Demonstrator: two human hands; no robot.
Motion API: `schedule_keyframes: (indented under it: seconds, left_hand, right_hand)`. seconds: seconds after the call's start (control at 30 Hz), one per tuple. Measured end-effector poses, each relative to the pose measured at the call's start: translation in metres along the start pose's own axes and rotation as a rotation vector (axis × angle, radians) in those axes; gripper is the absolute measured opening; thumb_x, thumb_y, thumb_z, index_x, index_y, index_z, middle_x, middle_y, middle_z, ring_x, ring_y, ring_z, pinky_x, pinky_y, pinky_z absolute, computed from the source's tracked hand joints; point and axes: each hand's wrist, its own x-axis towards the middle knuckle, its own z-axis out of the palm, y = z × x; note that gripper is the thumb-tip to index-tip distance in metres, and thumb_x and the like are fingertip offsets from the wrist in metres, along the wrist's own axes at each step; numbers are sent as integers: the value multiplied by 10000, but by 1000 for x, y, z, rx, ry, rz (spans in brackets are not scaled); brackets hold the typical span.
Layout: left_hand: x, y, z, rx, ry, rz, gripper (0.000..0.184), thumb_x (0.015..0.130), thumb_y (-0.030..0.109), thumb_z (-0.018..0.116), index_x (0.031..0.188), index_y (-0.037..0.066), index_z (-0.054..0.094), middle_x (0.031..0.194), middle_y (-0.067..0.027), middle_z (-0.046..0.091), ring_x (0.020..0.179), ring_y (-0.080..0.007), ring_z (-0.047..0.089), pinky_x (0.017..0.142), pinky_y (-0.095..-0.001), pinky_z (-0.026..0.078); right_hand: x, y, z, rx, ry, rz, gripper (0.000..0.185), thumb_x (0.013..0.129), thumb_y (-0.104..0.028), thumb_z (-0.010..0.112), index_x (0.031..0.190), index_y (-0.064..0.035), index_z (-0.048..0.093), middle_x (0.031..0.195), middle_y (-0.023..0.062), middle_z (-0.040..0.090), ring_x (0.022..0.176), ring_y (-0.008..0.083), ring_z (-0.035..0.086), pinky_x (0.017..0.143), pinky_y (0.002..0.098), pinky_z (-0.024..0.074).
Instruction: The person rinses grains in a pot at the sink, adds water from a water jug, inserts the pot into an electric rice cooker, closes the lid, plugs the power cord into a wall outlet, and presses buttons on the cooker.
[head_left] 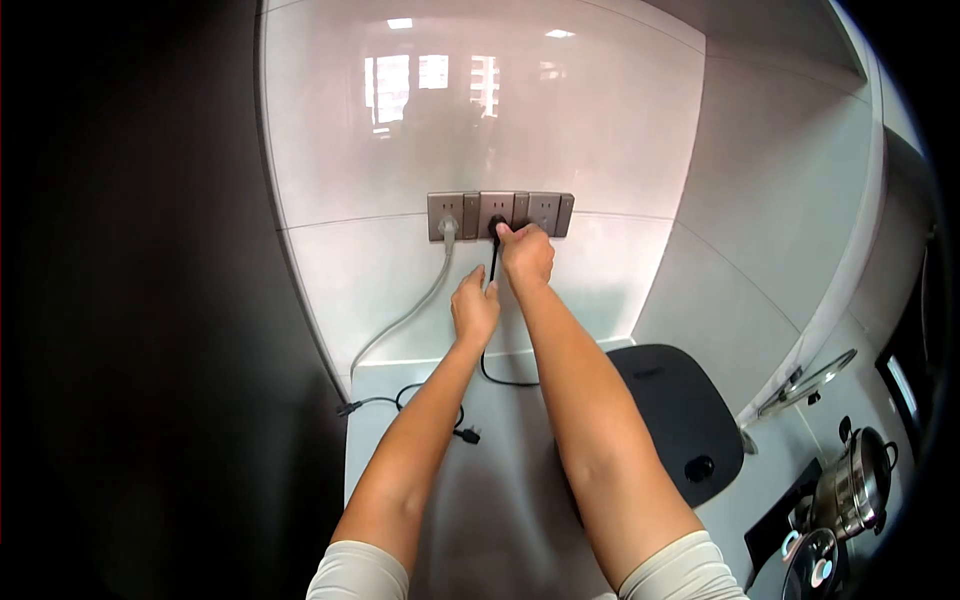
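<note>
My right hand is closed on a black plug at the middle wall socket. Whether the plug is fully seated I cannot tell. Below and to the left, my left hand is beside the plug's black cord, its fingers extended upward and the thumb close to the cord. A pale plug sits in the left socket, and its grey cord runs down to the counter. The right socket is partly hidden by my right hand.
On the white counter lies a loose black cord with a plug. A dark rounded appliance stands to the right, partly behind my right arm. Farther right are a steel pot, a glass lid and another lidded pot.
</note>
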Motion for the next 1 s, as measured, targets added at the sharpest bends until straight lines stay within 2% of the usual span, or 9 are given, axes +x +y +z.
schedule_keyframes:
  seconds: [0.13, 0.23, 0.37, 0.53, 0.67, 0.77, 0.87, 0.9, 1.0]
  left_hand:
    - [-56, 5, -15, -98, -133, -46, 400, 907, 44, 643, 1302, -20, 637, 1143, -240, 702, 1042, -381, 693, 943, -438, 532]
    - [-101, 28, -30, -82, -309, -277, 351, 914, 68, 632, 1254, -18, 654, 1097, -228, 709, 1027, -391, 688, 916, -441, 536]
    - [-176, -3, -24, -145, -401, -107, 257, 929, 193, 651, 1100, 2, 670, 1064, -204, 721, 1022, -350, 688, 881, -444, 518]
    - [-282, 72, -54, -500, -423, -272, 474, 1020, 332, 601, 1345, -8, 543, 1311, -164, 598, 1203, -288, 562, 1019, -411, 443]
    - [-351, 120, -59, -540, -477, -238, 624, 1043, 292, 546, 1521, -46, 329, 1571, -196, 375, 1445, -316, 372, 1185, -409, 301]
    - [-388, 139, -67, -315, -509, -108, 674, 1047, 289, 531, 1565, -48, 262, 1620, -226, 315, 1498, -349, 314, 1219, -420, 266]
    - [-415, 159, -75, -33, -552, 56, 707, 1048, 292, 522, 1588, -45, 216, 1634, -258, 281, 1522, -385, 276, 1232, -433, 247]
    - [-418, 184, -78, -193, -466, -174, 730, 1047, 316, 523, 1598, -37, 198, 1622, -296, 265, 1506, -435, 277, 1230, -443, 247]
    - [-441, 193, -69, -94, -415, -114, 771, 1045, 323, 534, 1617, -12, 138, 1646, -279, 219, 1517, -425, 260, 1234, -441, 245]
  right_hand:
    - [-26, 16, -12, -20, -39, 14, 325, 864, -331, 803, 1031, -84, 675, 1074, 168, 738, 1041, 385, 695, 890, 490, 539]
    - [-64, 32, -10, 84, -10, -70, 256, 865, -258, 781, 986, -63, 667, 1026, 174, 729, 981, 402, 688, 848, 481, 533]
    - [-129, 50, -30, 196, 41, -132, 180, 873, -186, 769, 934, -44, 675, 913, 158, 710, 856, 330, 680, 794, 434, 531]
    - [-220, 81, -89, 207, 81, -139, 143, 894, -123, 760, 944, -14, 683, 785, 106, 679, 713, 197, 627, 716, 338, 513]
    - [-282, 100, -155, 229, -21, -273, 121, 916, -105, 743, 962, -9, 686, 858, 92, 663, 723, 173, 613, 675, 318, 501]
    - [-319, 129, -221, 267, 16, -499, 79, 905, -65, 720, 950, -27, 668, 895, 123, 663, 759, 272, 643, 681, 377, 517]
    - [-336, 188, -285, 191, 143, -469, 79, 920, -72, 680, 985, -37, 650, 955, 120, 633, 858, 276, 623, 745, 383, 507]
    - [-333, 215, -303, 181, 173, -445, 97, 925, -63, 659, 1013, -26, 640, 1018, 129, 630, 887, 282, 620, 768, 390, 505]
    - [-318, 277, -345, 196, 219, -252, 333, 915, -16, 609, 1243, -12, 554, 1259, 175, 551, 1043, 296, 598, 882, 399, 505]
